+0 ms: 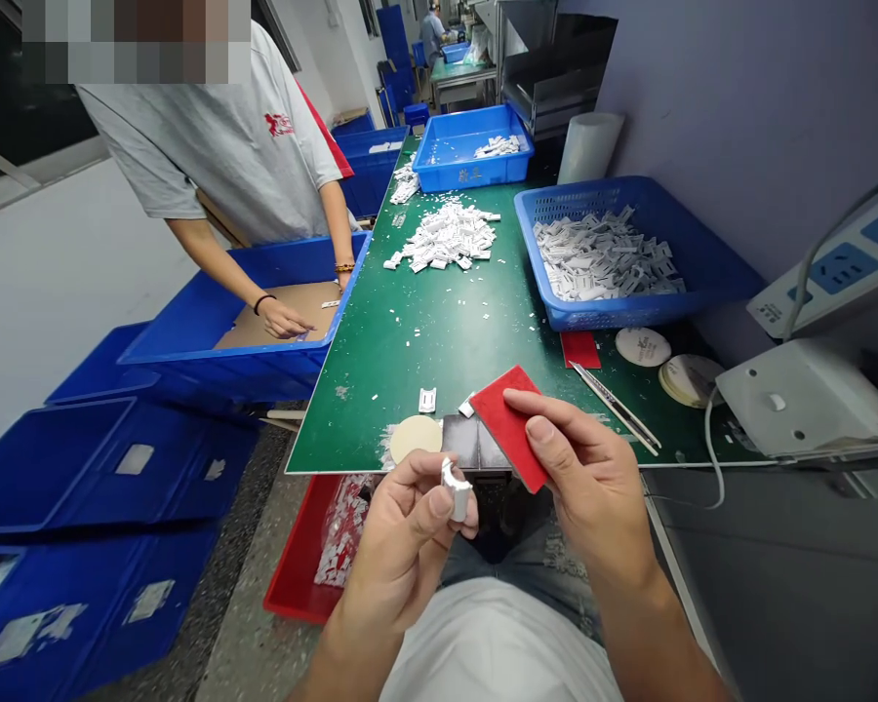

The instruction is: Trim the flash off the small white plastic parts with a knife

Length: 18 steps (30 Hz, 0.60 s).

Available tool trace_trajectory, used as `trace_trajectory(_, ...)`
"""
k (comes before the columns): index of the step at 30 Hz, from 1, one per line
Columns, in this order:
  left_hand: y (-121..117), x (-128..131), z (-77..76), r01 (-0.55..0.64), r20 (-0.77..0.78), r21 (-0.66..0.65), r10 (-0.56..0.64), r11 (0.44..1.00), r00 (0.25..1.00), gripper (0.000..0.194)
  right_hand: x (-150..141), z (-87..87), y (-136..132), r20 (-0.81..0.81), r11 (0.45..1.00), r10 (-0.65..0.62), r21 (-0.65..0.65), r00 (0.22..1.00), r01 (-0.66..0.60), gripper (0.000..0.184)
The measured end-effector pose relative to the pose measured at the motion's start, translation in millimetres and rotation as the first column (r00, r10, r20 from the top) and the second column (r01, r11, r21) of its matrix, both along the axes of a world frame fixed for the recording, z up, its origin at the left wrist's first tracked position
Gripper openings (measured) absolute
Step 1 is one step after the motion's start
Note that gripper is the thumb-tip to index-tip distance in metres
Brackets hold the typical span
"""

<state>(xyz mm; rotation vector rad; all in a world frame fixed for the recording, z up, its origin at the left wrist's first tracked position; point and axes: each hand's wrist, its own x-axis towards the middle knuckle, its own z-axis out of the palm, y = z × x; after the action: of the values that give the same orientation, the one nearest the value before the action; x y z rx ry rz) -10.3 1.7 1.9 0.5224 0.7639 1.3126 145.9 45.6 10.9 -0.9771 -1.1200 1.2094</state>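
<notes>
Pinched between the thumb and fingers of my left hand [410, 536] is a small white plastic part [457, 489] with a curved notch at its top. My right hand [592, 478] grips a flat red sanding pad [508, 419] with a grey edge, tilted and held apart from the part. Under and beyond my hands, at the table's near edge, lie a round cream disc [417, 439] and a dark grey block [460, 441]. One white part [427, 400] rests just behind the disc. Another small white piece [466, 406] is half hidden by the red pad.
On the green table [366, 361] are a heap of white parts [450, 236], a blue basket of parts [548, 310] and a blue tray [475, 175]. Tweezers [615, 408] lie right. A co-worker [285, 166] reaches into a blue bin [263, 363]. A red bin [293, 575] stands below.
</notes>
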Motion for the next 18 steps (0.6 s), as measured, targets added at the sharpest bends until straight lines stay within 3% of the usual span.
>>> trace_trajectory(4, 1.2, 1.6, 1.7, -0.028, -0.045, 0.071, 0.032, 0.997, 0.998, 0.014, 0.6, -1.6, -6.7, -0.057, 0.999, -0.02, -0.029, 0.998, 0.018, 0.019)
trace_trajectory(9, 2.6, 0.9, 8.4, -0.011, 0.113, -0.027, 0.014, 1.0, 0.994, 0.034, 1.9, -7.7, -9.3, -0.306, 0.985, 0.018, -0.156, 0.952, -0.069, 0.021)
trace_trajectory(12, 5.7, 2.1, 3.2, -0.028, 0.031, 0.031, 0.027, 0.999, 0.999, 0.02, 3.9, -5.6, -14.1, -0.402, 0.963, 0.048, -0.224, 0.914, -0.149, 0.019)
trace_trajectory(14, 7.1, 4.1, -2.5, -0.112, -0.152, 0.176, 0.139, 0.978, 0.979, 0.013, 5.2, -1.5, -19.5, -0.425, 0.953, 0.085, -0.229, 0.901, -0.198, 0.018)
trace_trajectory(16, 5.6, 5.1, -6.6, -0.251, -0.315, 0.344, 0.363, 0.905, 0.877, 0.022, 6.0, 2.3, -24.7, -0.451, 0.948, 0.156, -0.182, 0.879, -0.261, 0.018)
trace_trajectory(17, 3.5, 4.8, -7.5, -0.324, -0.347, 0.373, 0.455, 0.869, 0.82, 0.029, 6.1, 3.2, -26.2, -0.444, 0.938, 0.222, -0.144, 0.868, -0.314, 0.018)
trace_trajectory(18, 0.8, 3.8, -7.7, -0.371, -0.349, 0.311, 0.468, 0.875, 0.812, 0.037, 5.8, 3.2, -26.7, -0.404, 0.924, 0.295, -0.109, 0.866, -0.366, 0.018)
